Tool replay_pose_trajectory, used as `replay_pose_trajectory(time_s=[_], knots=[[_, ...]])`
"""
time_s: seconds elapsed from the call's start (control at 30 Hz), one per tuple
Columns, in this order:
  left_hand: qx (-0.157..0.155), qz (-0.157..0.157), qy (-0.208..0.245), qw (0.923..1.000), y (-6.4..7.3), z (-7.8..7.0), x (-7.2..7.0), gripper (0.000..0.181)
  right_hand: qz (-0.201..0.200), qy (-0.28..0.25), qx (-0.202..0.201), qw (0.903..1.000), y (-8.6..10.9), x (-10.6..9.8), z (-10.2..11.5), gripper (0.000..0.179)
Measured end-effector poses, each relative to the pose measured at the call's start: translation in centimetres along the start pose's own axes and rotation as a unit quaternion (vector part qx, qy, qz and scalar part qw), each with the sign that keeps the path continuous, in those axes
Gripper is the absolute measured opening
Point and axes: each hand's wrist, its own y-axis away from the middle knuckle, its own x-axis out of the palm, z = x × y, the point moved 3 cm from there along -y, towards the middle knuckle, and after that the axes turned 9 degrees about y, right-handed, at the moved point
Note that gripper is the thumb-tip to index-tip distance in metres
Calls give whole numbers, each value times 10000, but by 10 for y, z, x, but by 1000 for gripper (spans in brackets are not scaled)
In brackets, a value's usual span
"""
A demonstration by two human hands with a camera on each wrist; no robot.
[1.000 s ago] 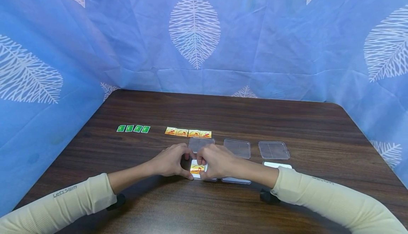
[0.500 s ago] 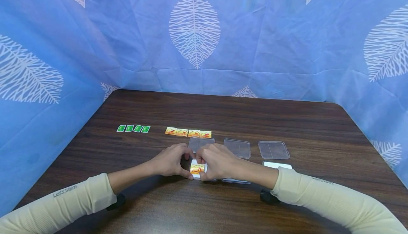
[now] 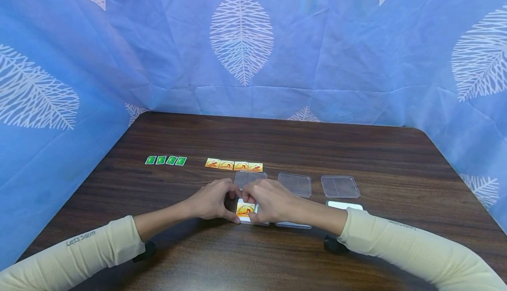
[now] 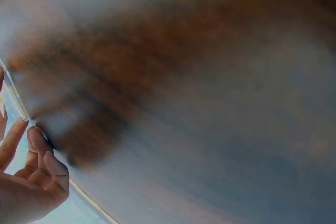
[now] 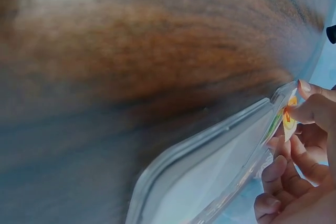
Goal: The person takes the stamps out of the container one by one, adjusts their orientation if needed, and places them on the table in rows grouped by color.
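In the head view a small yellow picture card (image 3: 244, 211) lies over the white inside of a shallow clear plastic case (image 3: 259, 223). My right hand (image 3: 271, 200) pinches the card between thumb and fingers; the right wrist view shows the card (image 5: 289, 123) bent upward there. With curled forefinger and thumb, my left hand (image 3: 214, 199) holds the case at its left side. A green sliver (image 5: 274, 123) shows beside the card, its shape mostly hidden. Part of the case is hidden under the right hand.
Three clear lids, among them the middle lid (image 3: 295, 184), lie behind the hands. Two more white-filled cases, one at right (image 3: 344, 205), sit under the right forearm. Rows of yellow cards (image 3: 233, 165) and green cards (image 3: 165, 160) lie farther back on the brown table (image 3: 222, 256).
The yellow card shifts and tilts slightly under the right fingertips, and the right fingers move a little left. The left hand stays in place.
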Motion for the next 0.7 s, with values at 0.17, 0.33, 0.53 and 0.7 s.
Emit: replay_pose_trajectory(time_s=[0.17,0.33,0.53,0.7], knots=[[8,3,8,10000,0,1,0,47,-143,-284,-233,9992,3,-2,-2,21],[-20,7,25,10000,0,2,0,47,-242,-625,-422,9969,3,-2,-5,15],[-116,37,33,9999,-1,2,0,48,-201,-1460,-578,9874,3,-6,-10,15],[-68,24,12,10000,-1,2,0,47,-233,-1590,-505,9857,3,-15,-14,17]])
